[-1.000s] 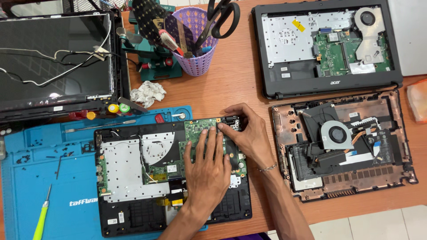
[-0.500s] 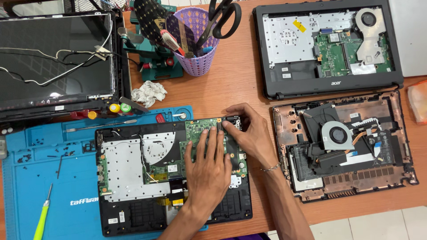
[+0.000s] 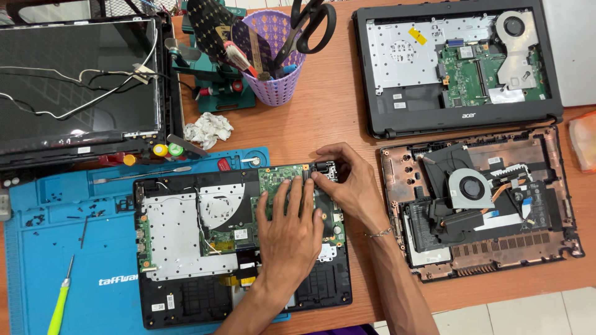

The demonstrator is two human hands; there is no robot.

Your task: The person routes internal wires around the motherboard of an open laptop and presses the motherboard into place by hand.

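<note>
We see an open black laptop point(image 3: 186, 248) lying on a blue mat point(image 3: 49, 248) on the wooden table point(image 3: 335, 111). Its green board point(image 3: 282, 177) sits near the top right corner. The left hand point(image 3: 292, 229) lies flat on that board, fingers straight and close together. The right hand point(image 3: 347, 183) is curled at the top right corner, and its fingertips point(image 3: 318, 177) pinch a small black part there. Just to the right lies a brown laptop shell point(image 3: 546, 186) with a round fan point(image 3: 470, 188). Above it is 1 more open laptop point(image 3: 397, 118). A purple cup point(image 3: 273, 87) holds scissors point(image 3: 310, 25). A yellow-green screwdriver point(image 3: 59, 304) rests on the mat.
</note>
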